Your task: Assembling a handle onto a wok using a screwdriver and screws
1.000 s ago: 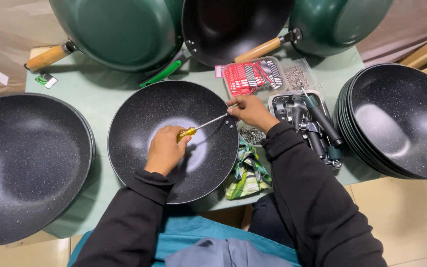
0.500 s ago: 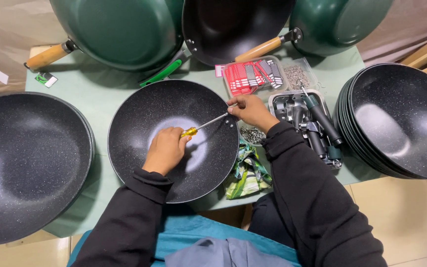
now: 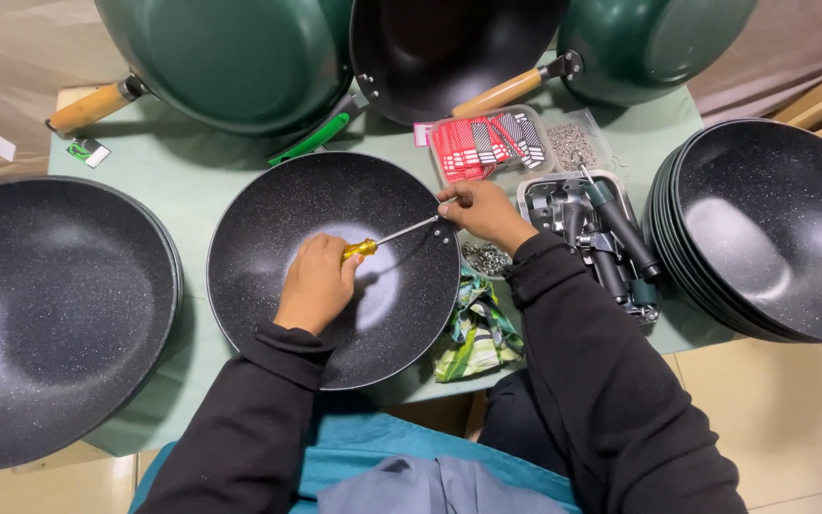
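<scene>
The left hand closes its grip around the yellow handle of a screwdriver, fingers curled over it and knuckles up, the black sleeve running back toward the near edge. The thin metal shaft runs right and slightly far, ending at the inner right wall of a black speckled wok that sits on the table in front of the person. The right hand meets it there: its fingers are pinched together at the wok's rim, just where the screwdriver tip lands, but whatever small part the grip holds is too small to tell. That forearm bends in from the near right, crossing over a crumpled green patterned cloth.

Just beside the right hand lie a small heap of metal rings and a metal tray of dark handle parts. Farther off sit a clear box of red and white cards and a bag of small screws. A stack of black woks stands to the right, another large black wok to the left, and green woks with wooden handles line the far side.
</scene>
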